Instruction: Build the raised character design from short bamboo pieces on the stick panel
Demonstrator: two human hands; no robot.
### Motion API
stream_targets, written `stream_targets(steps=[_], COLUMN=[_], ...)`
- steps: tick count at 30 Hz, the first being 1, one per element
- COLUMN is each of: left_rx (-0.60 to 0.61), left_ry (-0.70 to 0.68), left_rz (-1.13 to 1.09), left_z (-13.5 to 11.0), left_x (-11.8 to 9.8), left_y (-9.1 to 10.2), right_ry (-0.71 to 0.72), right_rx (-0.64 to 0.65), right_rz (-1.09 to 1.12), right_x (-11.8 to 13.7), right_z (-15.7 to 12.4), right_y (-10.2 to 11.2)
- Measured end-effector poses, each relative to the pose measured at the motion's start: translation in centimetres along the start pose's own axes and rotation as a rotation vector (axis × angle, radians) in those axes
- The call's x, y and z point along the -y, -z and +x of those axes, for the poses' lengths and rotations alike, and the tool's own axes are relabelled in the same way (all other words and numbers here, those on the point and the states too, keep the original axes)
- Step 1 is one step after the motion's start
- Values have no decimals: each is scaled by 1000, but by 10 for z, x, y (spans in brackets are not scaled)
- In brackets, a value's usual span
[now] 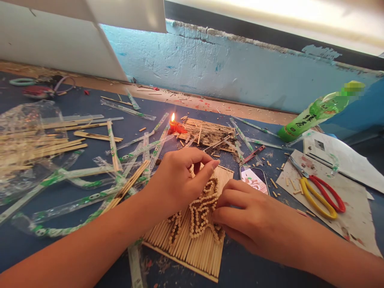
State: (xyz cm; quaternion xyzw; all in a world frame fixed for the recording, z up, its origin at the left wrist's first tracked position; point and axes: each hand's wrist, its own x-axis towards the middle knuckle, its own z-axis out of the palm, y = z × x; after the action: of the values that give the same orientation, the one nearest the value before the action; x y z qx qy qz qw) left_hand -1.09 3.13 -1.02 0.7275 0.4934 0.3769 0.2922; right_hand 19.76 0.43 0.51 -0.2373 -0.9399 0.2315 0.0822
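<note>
A panel of thin wooden sticks [207, 260] laid side by side lies in front of me. On it, small round stick pieces [196, 228] stand in curving outlines. My left hand [187, 176] is above the panel's upper part, thumb and forefinger pinched together; anything between the tips is too small to make out. My right hand [246, 220] rests at the panel's right edge, fingers curled in against the outline of round pieces. Its fingertips are partly hidden, and so is whatever they may hold.
A red candle [177, 127] burns beside a scorched stick panel [210, 134]. Phone [255, 179], red-handled cutter [252, 156], scissors [322, 198] on stained card [357, 224] and a green tea bottle [315, 116] are right. Printed plastic wrappers [75, 204] and wooden sticks [129, 184] lie left.
</note>
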Motion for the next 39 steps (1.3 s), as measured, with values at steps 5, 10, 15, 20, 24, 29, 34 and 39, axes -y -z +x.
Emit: stream_targets(steps=[5,10,15,20,24,29,34,39], left_rx=[-4,2,6,13,20,17,25,22], left_ry=[-7,-3,-6,0,5,-1,1,5], left_rz=[2,4,9,16,19,19,13,11], left_z=[-1,-1,0,0,-1,-1,-1,0], left_x=[1,0,1,0,-2,-1,0,-1], left_y=[-1,0,0,0,0,0,0,0], right_ry=[0,5,0,-8,-6,11,20,27], right_rx=[4,-4,6,29,22,-9,-57,-34], right_rz=[0,-1,6,12,15,-3,-6,-9], right_x=[-1,0,0,1,1,1,-1,-3], right_z=[1,-2,-4,-1,1,-1,-6,-4], right_y=[0,1,1,0,1,2,3,0])
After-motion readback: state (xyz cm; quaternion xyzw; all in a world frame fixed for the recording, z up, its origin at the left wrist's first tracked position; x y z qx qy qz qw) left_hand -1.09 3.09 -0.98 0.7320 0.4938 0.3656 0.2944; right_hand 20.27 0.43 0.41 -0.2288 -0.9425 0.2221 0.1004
